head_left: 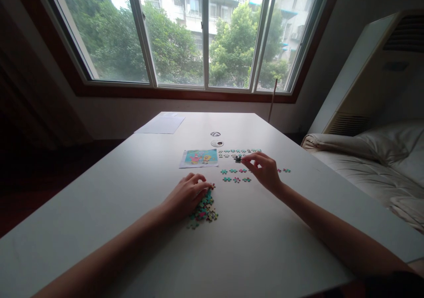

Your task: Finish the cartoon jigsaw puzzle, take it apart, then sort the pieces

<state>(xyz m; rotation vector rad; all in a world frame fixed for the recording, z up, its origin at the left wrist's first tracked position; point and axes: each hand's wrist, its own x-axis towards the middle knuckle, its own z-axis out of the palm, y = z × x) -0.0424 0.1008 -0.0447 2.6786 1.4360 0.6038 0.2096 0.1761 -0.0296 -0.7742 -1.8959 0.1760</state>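
My right hand pinches a dark jigsaw puzzle piece between thumb and fingertips, just above the rows of laid-out pieces. My left hand is curled at the loose pile of jigsaw pieces, partly covering it. At its fingertips is a small reddish-brown piece, which the thumb and index finger seem to grip. Several mostly teal and pink pieces lie spaced out in rows; my right hand hides some of them. The reference picture, with pink and yellow cartoon figures, lies left of the rows.
Two small round printed patches are on the white table beyond the picture. White sheets of paper lie at its far left corner. A cushioned sofa stands to the right, and a window is ahead.
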